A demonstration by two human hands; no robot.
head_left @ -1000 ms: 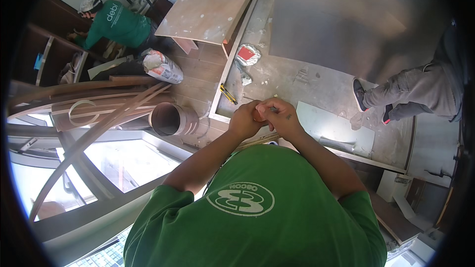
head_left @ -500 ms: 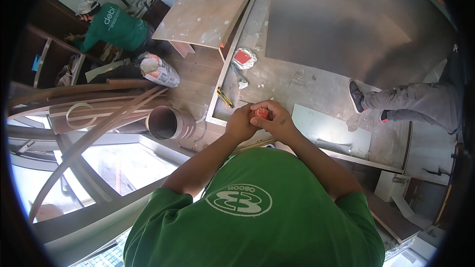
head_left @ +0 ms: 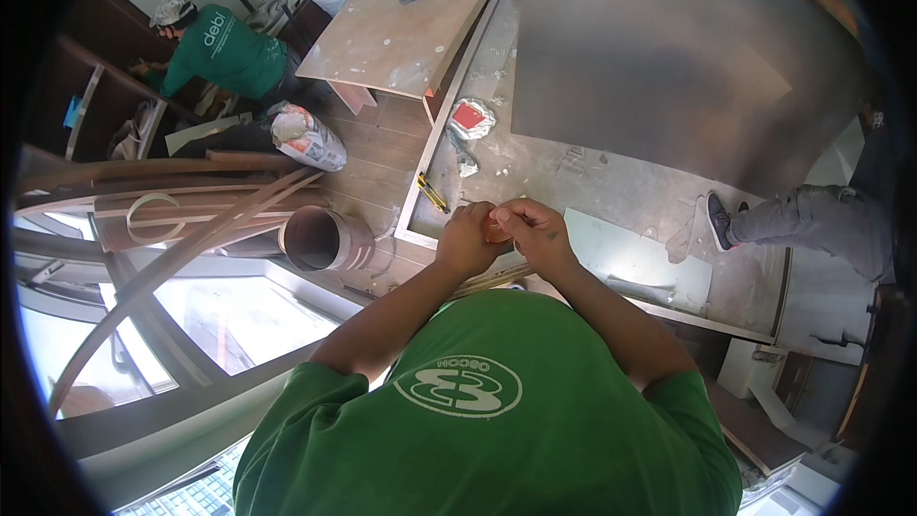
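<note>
Both my hands meet in front of my body around a small, round, red-orange object (head_left: 494, 229); its kind I cannot make out. My left hand (head_left: 466, 241) is closed round its side. My right hand (head_left: 537, 237) has thumb and fingers pinched at its top, covering part of it. Just beyond my left hand, a yellow utility knife (head_left: 433, 193) lies by the pale frame edge. Farther off lies a crumpled silvery wrapper (head_left: 485, 124) with a red piece on it.
At right, a person (head_left: 841, 220) stands beside a large dark sheet (head_left: 659, 57). Another person (head_left: 224, 53) in green works at the left shelves. A pale wooden table (head_left: 392, 43), a sack (head_left: 308, 137), an open cylinder (head_left: 315, 237) and curved strips (head_left: 181, 248) stand or lie to the left.
My right fingers have shifted over the top of the small object, hiding its bright red face. At right, the person's legs have moved farther right and the large sheet has shifted downward in view.
</note>
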